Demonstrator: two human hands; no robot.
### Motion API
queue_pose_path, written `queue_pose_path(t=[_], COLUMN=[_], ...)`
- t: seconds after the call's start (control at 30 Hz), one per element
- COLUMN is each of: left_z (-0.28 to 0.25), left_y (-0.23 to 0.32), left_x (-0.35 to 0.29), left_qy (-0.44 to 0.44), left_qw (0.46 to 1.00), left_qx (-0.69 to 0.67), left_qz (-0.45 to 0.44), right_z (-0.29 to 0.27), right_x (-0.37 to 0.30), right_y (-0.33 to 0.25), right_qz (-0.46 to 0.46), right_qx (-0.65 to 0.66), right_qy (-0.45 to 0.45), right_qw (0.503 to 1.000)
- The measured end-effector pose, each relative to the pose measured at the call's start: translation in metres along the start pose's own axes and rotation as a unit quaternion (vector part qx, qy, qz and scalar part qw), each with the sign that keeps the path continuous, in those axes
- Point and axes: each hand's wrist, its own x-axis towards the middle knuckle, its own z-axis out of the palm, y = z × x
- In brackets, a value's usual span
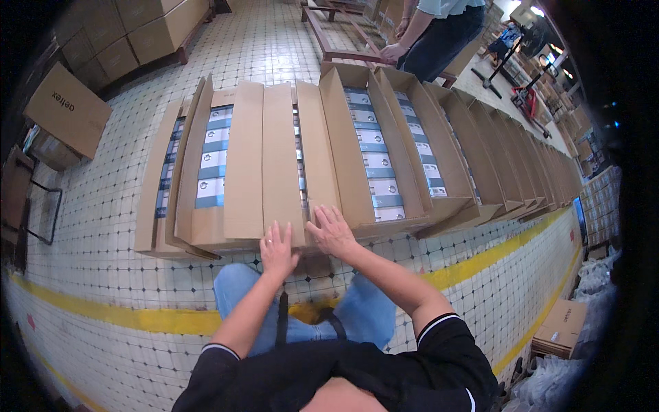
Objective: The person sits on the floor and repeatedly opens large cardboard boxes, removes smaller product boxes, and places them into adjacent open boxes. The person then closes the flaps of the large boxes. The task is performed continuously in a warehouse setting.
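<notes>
A white tiled floor [103,206] with a yellow line [137,317] is running under a long row of open cardboard cartons [480,165], all lying side by side and curving away to the right. The nearest carton [285,158] is sitting in front of the person's knees, its long flaps folded almost shut over a column of blue and white packs [211,168] showing in the neighbouring gaps. Another person [439,34] is standing at the far end of the row. The left hand [278,248] is lying open and flat on the carton's near end; the right hand [331,230] is pressing, fingers spread, on the adjoining flap, seemingly gripping nothing.
</notes>
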Motion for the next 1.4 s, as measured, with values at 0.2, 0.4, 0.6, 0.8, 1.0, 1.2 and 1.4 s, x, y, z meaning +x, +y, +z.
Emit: queue_pose_path(t=[0.2,0.4,0.6,0.8,1.0,1.2,1.4], left_z=[-0.003,0.005,-0.041,-0.146,-0.241,-0.272,-0.281], left_y=[-0.037,-0.05,-0.047,-0.042,-0.039,-0.041,-0.045], left_x=[-0.004,-0.008,0.009,0.123,0.275,0.325,0.345], left_qy=[0.066,0.151,0.026,0.104,0.199,0.181,0.097], left_qw=[0.994,0.969,0.984,0.99,0.979,0.983,0.989], left_qx=[-0.075,-0.18,-0.146,-0.071,-0.02,-0.009,-0.076], left_qz=[-0.055,-0.081,-0.104,-0.067,-0.029,-0.039,-0.08], right_z=[-0.028,-0.025,-0.046,-0.122,-0.173,-0.194,-0.195], right_x=[-0.032,-0.037,-0.022,0.081,0.209,0.253,0.263], right_y=[0.028,0.036,0.064,0.146,0.191,0.213,0.223], right_qz=[0.177,0.078,0.061,0.083,0.242,0.276,0.291], right_qx=[-0.009,0.016,0.089,0.176,0.128,0.109,0.115], right_qy=[-0.036,0.128,-0.094,0.024,0.2,0.177,0.168], right_qw=[0.984,0.989,0.99,0.981,0.941,0.939,0.935])
